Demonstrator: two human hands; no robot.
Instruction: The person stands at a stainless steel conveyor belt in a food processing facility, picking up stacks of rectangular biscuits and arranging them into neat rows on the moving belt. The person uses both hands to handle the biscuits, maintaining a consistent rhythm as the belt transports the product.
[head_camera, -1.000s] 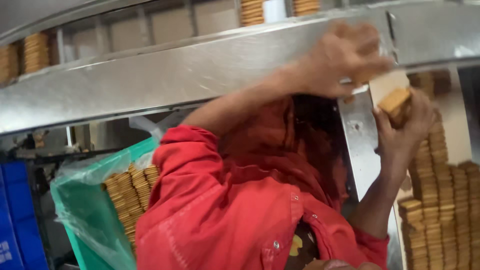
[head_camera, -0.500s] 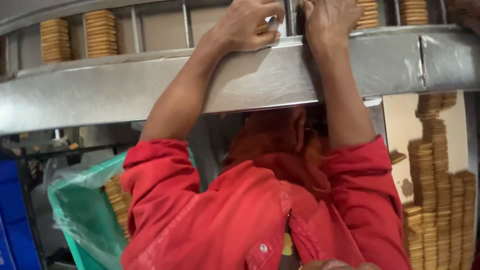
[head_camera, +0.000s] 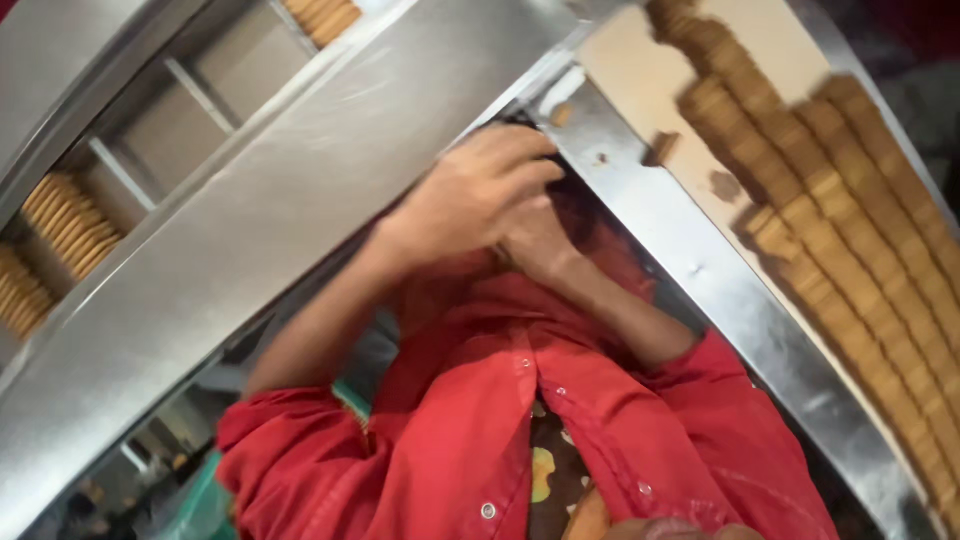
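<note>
The left hand (head_camera: 470, 195) lay near the centre of the frame, slightly above the middle, its fingers curled and pressed together against the lower edge of a broad steel beam (head_camera: 300, 200). The right hand (head_camera: 535, 240) sat just beneath and behind it, mostly covered by the left; the two hands touched. Motion blur and the overlap hid whether either hand gripped anything, so I could not tell what, if anything, they held.

The steel beam ran with its long axis on a diagonal, from the lower left of the frame up toward the upper middle. A second steel rail (head_camera: 720, 290) met it near the hands and ran down toward the lower right corner.

To the right of that rail, rows of brown biscuits (head_camera: 850, 230) lay edge to edge on a pale belt (head_camera: 640, 80), the rows stretching from the upper right down to the lower right edge, parallel to the rail. A few loose biscuit pieces (head_camera: 660, 148) lay apart on the belt, nearest the hands.

In the upper left, more stacked biscuits (head_camera: 65, 225) stood on edge in channels behind the beam.

Red sleeves (head_camera: 330, 450) and an open red shirt filled the lower middle of the frame.
</note>
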